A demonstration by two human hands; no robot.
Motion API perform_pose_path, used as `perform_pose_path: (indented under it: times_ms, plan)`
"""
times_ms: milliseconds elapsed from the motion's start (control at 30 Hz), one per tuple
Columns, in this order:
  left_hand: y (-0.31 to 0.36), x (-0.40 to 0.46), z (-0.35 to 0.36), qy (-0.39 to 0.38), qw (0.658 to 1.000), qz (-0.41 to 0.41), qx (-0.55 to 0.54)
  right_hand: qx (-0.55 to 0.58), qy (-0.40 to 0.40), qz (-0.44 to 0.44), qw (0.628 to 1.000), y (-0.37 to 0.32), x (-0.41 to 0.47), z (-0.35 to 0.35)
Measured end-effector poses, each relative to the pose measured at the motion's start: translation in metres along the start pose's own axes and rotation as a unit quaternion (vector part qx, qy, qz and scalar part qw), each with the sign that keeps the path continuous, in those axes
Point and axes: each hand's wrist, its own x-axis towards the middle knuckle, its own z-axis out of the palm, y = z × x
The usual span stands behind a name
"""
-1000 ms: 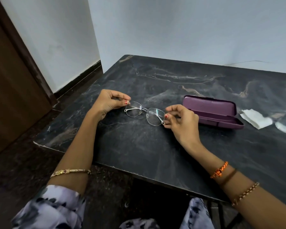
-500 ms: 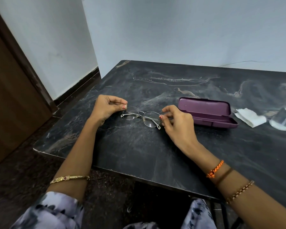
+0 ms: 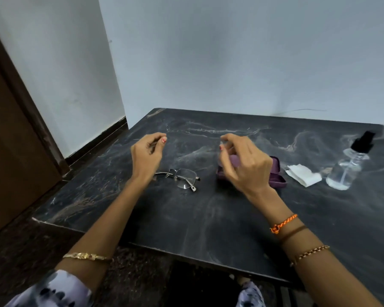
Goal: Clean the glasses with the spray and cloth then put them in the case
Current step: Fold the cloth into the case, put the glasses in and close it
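Observation:
The thin-framed glasses (image 3: 183, 178) lie on the dark marble table (image 3: 208, 218), with nothing holding them. My left hand (image 3: 146, 157) hovers just above their left end, fingers loosely curled and empty. My right hand (image 3: 245, 163) is raised in front of the open purple case (image 3: 277, 178) and hides most of it; this hand is also empty. A white folded cloth (image 3: 303, 177) lies to the right of the case. Further right stands the clear spray bottle (image 3: 348, 166) with a black nozzle.
The table's near edge (image 3: 142, 242) runs just in front of my forearms, and its left edge drops to a dark floor. A pale wall stands behind the table. A brown door (image 3: 11, 140) is at the left.
Both hands let go of the glasses, which now rest on the table, and lifted up and apart. The view tilted upward, bringing the spray bottle fully into sight.

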Motion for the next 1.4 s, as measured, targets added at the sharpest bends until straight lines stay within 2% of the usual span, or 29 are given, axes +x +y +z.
perform_pose_path:
  times_ms: [133,267,367,467,600,867,1067,1400]
  plan:
    - [0.047,0.002,0.037,0.022,0.997,0.009,-0.080,-0.035,0.042,0.024,0.998,0.033,0.018,-0.022]
    - [0.075,-0.012,0.080,0.015,0.990,-0.032,-0.133,-0.083,0.025,0.097,0.992,0.068,0.010,-0.044]
    - [0.079,-0.023,0.106,-0.026,0.992,-0.064,-0.105,-0.111,-0.032,0.182,0.976,0.092,-0.008,-0.057]
    - [0.074,-0.025,0.121,-0.075,0.992,-0.091,-0.044,-0.148,-0.107,0.277,0.943,0.112,-0.023,-0.066]
    - [0.064,-0.022,0.128,-0.122,0.984,-0.129,-0.002,-0.197,-0.220,0.323,0.899,0.123,-0.035,-0.067]
    - [0.053,-0.018,0.134,-0.181,0.971,-0.158,0.012,-0.218,-0.308,0.348,0.858,0.125,-0.037,-0.064]
    - [0.046,-0.023,0.131,-0.181,0.962,-0.198,-0.044,-0.238,-0.319,0.339,0.852,0.127,-0.040,-0.062]
    - [0.043,-0.027,0.136,-0.198,0.961,-0.192,-0.028,-0.245,-0.343,0.319,0.849,0.128,-0.041,-0.060]
